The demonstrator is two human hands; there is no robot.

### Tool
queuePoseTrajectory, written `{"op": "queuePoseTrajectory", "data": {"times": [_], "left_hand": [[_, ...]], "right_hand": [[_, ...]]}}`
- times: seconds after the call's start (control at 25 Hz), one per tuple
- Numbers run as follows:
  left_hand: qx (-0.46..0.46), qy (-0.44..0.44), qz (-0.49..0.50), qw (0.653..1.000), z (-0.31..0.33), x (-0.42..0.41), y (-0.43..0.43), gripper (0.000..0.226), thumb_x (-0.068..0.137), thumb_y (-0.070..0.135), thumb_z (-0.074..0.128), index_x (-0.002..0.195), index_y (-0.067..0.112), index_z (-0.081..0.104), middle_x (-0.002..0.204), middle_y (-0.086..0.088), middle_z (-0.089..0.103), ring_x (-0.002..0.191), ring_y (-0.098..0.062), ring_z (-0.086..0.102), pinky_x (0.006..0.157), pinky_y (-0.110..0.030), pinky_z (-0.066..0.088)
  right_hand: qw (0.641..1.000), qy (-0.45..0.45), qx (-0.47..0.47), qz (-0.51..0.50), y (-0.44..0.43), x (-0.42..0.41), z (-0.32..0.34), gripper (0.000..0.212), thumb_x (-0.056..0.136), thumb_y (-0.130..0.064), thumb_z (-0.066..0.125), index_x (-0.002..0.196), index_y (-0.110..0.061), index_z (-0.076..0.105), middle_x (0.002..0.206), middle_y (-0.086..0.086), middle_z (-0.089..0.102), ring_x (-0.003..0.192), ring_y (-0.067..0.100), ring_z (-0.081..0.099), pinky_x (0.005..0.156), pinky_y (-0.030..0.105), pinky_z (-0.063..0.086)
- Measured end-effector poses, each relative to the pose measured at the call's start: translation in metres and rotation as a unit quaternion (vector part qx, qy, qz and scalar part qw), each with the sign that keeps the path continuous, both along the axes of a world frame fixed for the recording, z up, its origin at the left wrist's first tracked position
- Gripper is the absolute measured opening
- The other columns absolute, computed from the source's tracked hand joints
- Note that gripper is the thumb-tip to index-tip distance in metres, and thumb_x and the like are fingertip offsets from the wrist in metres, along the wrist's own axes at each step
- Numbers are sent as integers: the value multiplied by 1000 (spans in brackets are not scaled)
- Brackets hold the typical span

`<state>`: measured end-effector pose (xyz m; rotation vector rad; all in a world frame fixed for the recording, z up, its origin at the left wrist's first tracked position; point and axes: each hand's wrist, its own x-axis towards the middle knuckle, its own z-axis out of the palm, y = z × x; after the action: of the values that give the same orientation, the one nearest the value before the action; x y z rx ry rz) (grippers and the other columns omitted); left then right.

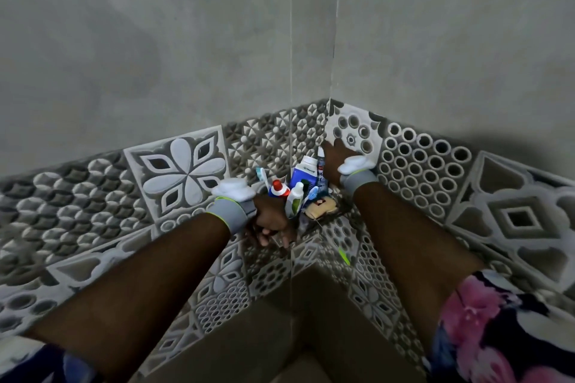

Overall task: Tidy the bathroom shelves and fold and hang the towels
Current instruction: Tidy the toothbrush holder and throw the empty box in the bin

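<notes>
Down in the corner where two tiled walls meet, a small corner shelf (326, 216) holds a crowd of toiletries, and both bare forearms reach toward it. Each wrist wears a grey band with a white puck on top. The left hand (270, 224) hangs just below the shelf's front edge, palm turned down, its fingers (264, 238) curled loosely downward; whether they grip the shelf edge or anything else I cannot tell, as the view there is dark. The right hand (337, 154) is stretched out above the shelf, fingers spread flat against the patterned wall tile (357, 130), holding nothing. On the shelf stand a white and blue tube (306, 172) set cap up, a smaller bottle with a red and white cap (279, 189), and a white and green bottle (295, 199) leaning forward. A blue-handled toothbrush (261, 176) pokes up at the left, and a pale bar of soap (320, 208) lies at the front. The lower tiles are embossed with grey and white flowers, circles and diamonds; the upper wall is plain matt grey. A floral sleeve (497, 320) covers the right upper arm.
</notes>
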<state>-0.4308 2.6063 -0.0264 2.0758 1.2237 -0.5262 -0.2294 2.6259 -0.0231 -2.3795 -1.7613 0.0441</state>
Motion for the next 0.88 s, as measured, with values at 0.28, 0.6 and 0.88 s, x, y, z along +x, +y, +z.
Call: {"op": "queuePoseTrajectory", "data": {"times": [0.28, 0.6, 0.88], "left_hand": [[27, -49, -3, 998, 20, 6, 6, 23, 85, 34, 70, 70, 15, 71, 57, -6, 39, 43, -18, 46, 44, -23, 46], [22, -49, 0, 999, 28, 2, 13, 31, 86, 35, 67, 60, 18, 68, 60, -5, 38, 47, -17, 46, 52, -23, 50], [49, -93, 6, 994, 35, 4, 23, 24, 83, 27, 71, 95, 8, 64, 59, -5, 35, 40, -15, 43, 44, -21, 47]], "right_hand": [[998, -35, 57, 9, -6, 2, -10, 54, 83, -23, 61, 129, -12, 34, 128, 16, 42, 112, 39, 54, 84, 40, 42], [975, 95, 197, 32, -13, -2, -23, 44, 70, -37, 49, 102, -7, 47, 104, 15, 54, 91, 36, 56, 71, 37, 43], [983, 83, 162, 34, -11, 1, -21, 55, 84, -39, 27, 116, -7, 57, 119, 19, 57, 111, 34, 55, 92, 37, 42]]}}
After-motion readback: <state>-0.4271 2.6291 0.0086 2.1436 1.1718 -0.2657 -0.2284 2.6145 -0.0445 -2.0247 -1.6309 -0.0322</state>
